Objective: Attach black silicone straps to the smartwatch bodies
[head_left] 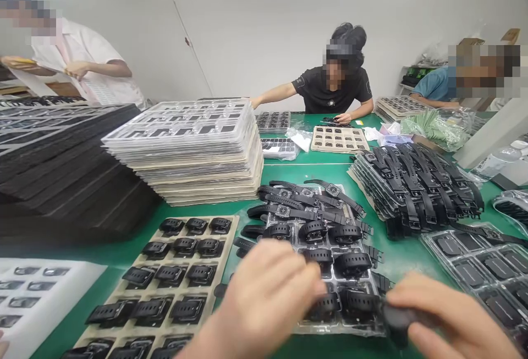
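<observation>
My left hand (268,293) is curled closed over the clear plastic tray (338,329), its fingertips and anything in them hidden from view. In that tray lie several black smartwatches (352,263) with looped straps, and others with straps laid out straight rest across its far end. Near the tray's front right corner, my right hand (449,318) pinches a black smartwatch (398,323) between thumb and fingers; motion blurs it. Left of my hands, a beige tray (177,257) holds rows of black watches with closed straps.
Tall tray stacks (202,155) and dark foam sheets (70,166) rise at the left. A white tray (53,304) lies front left. Strapped watches (421,177) pile on trays at the right, beside a clear tray of dark rectangular pieces (499,265). Co-workers sit across the green table (305,172).
</observation>
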`<state>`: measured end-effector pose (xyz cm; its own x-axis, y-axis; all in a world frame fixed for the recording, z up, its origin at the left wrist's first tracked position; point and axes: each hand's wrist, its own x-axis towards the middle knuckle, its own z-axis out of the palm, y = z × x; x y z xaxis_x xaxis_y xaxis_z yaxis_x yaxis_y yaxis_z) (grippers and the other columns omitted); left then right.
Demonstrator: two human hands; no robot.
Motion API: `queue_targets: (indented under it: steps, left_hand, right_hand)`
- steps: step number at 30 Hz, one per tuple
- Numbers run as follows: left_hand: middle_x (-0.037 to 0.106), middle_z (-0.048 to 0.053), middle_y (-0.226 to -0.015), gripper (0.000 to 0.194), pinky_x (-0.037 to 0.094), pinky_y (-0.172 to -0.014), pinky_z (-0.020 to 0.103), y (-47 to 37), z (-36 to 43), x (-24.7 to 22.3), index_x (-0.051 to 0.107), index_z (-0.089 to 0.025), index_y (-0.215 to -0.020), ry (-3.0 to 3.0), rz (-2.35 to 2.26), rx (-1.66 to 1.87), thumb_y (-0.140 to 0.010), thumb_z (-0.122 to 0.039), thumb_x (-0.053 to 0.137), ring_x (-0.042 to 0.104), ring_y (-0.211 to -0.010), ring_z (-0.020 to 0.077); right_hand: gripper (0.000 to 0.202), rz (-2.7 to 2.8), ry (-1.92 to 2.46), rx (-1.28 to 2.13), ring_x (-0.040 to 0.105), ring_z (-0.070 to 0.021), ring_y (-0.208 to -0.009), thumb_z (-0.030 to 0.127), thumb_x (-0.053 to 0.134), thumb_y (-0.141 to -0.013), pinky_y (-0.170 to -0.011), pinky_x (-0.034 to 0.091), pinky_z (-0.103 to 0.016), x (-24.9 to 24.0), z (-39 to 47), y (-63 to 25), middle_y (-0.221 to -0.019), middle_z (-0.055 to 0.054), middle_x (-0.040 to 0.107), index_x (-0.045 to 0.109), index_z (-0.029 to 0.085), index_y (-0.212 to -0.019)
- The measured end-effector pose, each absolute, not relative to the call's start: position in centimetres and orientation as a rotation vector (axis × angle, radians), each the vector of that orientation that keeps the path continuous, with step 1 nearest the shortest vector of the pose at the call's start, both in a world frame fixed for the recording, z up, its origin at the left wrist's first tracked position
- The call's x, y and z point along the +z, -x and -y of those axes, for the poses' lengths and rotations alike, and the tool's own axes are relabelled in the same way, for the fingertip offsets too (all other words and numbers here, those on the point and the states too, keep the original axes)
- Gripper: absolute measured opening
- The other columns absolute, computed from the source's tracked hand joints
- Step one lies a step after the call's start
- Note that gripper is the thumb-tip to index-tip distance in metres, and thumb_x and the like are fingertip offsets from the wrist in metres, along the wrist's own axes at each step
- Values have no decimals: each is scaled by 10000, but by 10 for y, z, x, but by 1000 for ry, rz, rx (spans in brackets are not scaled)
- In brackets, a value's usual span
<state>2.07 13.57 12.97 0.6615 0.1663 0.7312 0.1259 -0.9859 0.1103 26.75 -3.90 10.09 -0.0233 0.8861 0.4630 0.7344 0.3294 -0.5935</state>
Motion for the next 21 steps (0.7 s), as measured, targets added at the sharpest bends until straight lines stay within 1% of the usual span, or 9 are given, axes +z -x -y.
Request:
queue_targets:
  steps: [2, 4, 6, 7, 9, 13, 16, 18, 21]
  left_hand:
    - [751, 10, -826, 140, 566, -749, 369, -48, -174, 144, 673, -219, -972, -2855, -312, 1027, -1031, -158, 562, 631, -783, 196]
    - [767, 66, -1077, 174, 545, -903, 410, -85, -208, 147, 672, -194, -1164, -2918, -364, 696, -1051, -216, 543, 631, -996, 240]
    - [689, 112, -1313, 329, 487, -1023, 443, -125, -234, 141, 592, -185, -1365, -2992, -357, 238, -1049, -270, 555, 570, -1197, 282]
    - [661, 121, -1357, 373, 478, -1022, 454, -143, -242, 137, 577, -198, -1395, -3001, -335, 145, -1030, -275, 587, 551, -1237, 303]
    - [654, 124, -1352, 388, 471, -1007, 461, -168, -252, 130, 601, -221, -1368, -3016, -289, 7, -994, -313, 646, 540, -1257, 326]
    - [692, 142, -1183, 282, 451, -982, 473, -177, -252, 124, 678, -188, -1192, -3037, -261, -140, -960, -347, 684, 571, -1170, 342]
    - [682, 156, -1195, 358, 426, -1001, 499, -170, -248, 126, 651, -193, -1288, -3036, -236, -228, -963, -341, 673, 563, -1169, 354]
    - [666, 159, -1225, 447, 414, -1012, 517, -168, -247, 127, 621, -234, -1378, -3018, -193, -295, -965, -399, 665, 551, -1186, 366]
    - [639, 146, -1248, 495, 411, -1016, 533, -172, -249, 125, 657, -302, -1360, -2979, -131, -383, -909, -496, 716, 538, -1197, 380]
  right_hand:
    - [203, 1667, 1669, 72, 786, -202, -951, 376, 604, -1042, -781, 639, -209, 100, 35, -285, -1106, -8, 785, 657, 354, -1237]
    - [214, 1532, 1812, -53, 769, -226, -998, 418, 571, -1049, -800, 639, -260, 98, 27, -299, -1140, -22, 766, 657, 344, -1230]
    - [260, 1428, 1858, -149, 744, -265, -1047, 490, 544, -1047, -795, 637, -324, 96, 17, -310, -1169, -47, 746, 667, 337, -1217]
    - [291, 1395, 1876, -174, 730, -285, -1072, 521, 529, -1046, -797, 632, -356, 94, 13, -316, -1185, -61, 737, 672, 333, -1217]
    - [344, 1359, 1920, -186, 710, -314, -1087, 556, 495, -1050, -805, 615, -412, 89, 10, -326, -1195, -80, 731, 681, 325, -1224]
    - [400, 1319, 2013, -198, 704, -335, -1024, 589, 451, -1049, -823, 565, -471, 79, 16, -345, -1111, -76, 760, 690, 308, -1205]
    - [415, 1267, 2058, -160, 694, -347, -1063, 609, 449, -1037, -816, 542, -461, 75, 16, -355, -1132, -73, 769, 691, 304, -1182]
    - [413, 1217, 2069, -100, 692, -346, -1090, 609, 464, -1025, -812, 541, -447, 75, 8, -357, -1171, -78, 766, 692, 299, -1175]
    - [372, 1197, 2018, 90, 701, -323, -1072, 568, 518, -1002, -859, 541, -442, 81, -16, -355, -1189, -77, 757, 689, 289, -1179]
